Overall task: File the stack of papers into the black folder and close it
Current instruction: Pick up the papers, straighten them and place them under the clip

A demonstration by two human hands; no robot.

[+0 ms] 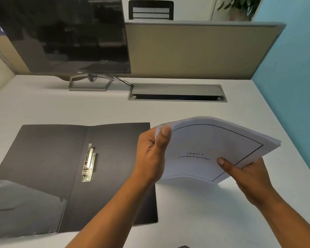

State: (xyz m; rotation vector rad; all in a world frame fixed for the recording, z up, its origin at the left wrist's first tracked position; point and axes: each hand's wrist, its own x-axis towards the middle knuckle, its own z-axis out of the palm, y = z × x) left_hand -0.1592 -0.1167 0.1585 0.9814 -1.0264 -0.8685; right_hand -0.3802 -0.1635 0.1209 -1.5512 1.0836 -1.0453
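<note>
A black folder lies open and flat on the white desk at the left, with a metal lever clip along its spine. To its right, a stack of white papers with a black border and printed title is held above the desk, tilted. My left hand grips the stack's left edge, thumb on top. At the stack's near right corner my right hand holds it too, thumb on the top sheet. The stack's left edge hangs just over the folder's right edge.
A dark monitor on a stand sits at the back left. A grey cable hatch is set into the desk behind the papers. A beige partition bounds the back and a blue wall the right.
</note>
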